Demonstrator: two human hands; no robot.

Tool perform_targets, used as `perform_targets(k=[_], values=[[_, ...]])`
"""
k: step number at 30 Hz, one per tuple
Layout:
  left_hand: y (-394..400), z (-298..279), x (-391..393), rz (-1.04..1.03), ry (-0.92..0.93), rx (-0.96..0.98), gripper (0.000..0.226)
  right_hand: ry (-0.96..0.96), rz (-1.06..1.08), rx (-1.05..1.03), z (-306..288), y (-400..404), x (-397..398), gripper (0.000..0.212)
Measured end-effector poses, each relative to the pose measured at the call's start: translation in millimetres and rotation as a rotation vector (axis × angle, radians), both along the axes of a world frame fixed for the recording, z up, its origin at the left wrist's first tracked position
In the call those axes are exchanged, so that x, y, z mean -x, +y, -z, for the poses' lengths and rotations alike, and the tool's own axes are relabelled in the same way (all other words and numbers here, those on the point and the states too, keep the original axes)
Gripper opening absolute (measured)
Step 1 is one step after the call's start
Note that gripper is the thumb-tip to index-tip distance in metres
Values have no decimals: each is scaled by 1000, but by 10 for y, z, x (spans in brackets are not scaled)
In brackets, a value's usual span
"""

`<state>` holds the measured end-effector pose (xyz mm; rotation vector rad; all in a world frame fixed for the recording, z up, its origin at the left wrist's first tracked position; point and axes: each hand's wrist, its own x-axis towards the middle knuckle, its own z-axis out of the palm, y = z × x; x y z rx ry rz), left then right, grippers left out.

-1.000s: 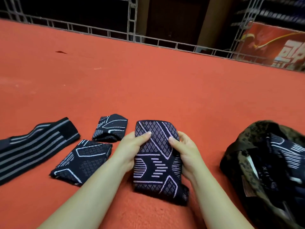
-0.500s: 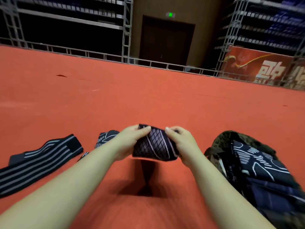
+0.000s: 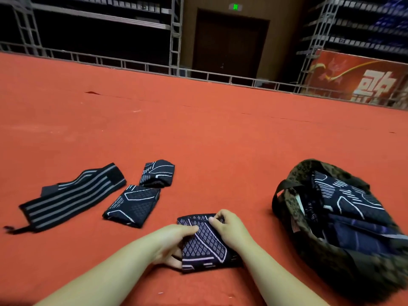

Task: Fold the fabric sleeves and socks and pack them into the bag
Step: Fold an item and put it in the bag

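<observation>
Both hands hold the folded sleeve (image 3: pixel 204 241) on the carpet, well left of the open bag (image 3: pixel 337 230). The left hand (image 3: pixel 174 244) curls round its left edge, thumb on top; the right hand (image 3: pixel 229 226) pinches the far corner. Its long axis runs toward the person; the right hand is nearer the bag

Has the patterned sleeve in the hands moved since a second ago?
Yes. The patterned sleeve, then laid out long, is now folded shorter, and it still sits between the folded pieces and the bag.
</observation>
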<state>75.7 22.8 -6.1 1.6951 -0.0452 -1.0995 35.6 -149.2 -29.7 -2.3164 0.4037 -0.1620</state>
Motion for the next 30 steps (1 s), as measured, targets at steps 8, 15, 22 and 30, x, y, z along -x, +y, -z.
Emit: perform_targets(k=[8,15,22,30], values=[[225,220,-66,130,-865,11,89,53,96,214,117,-71,-224,27],[398,444,8,587,-1175,-237,93,-284,-172,197,104,-194,376,43],[401,515,-8,453,-1228,-151,94,-134,-396,413,196,-309,721,67],[416,243,234,45,-1013,82,13,-218,-247,85,-6,-116,797,3]])
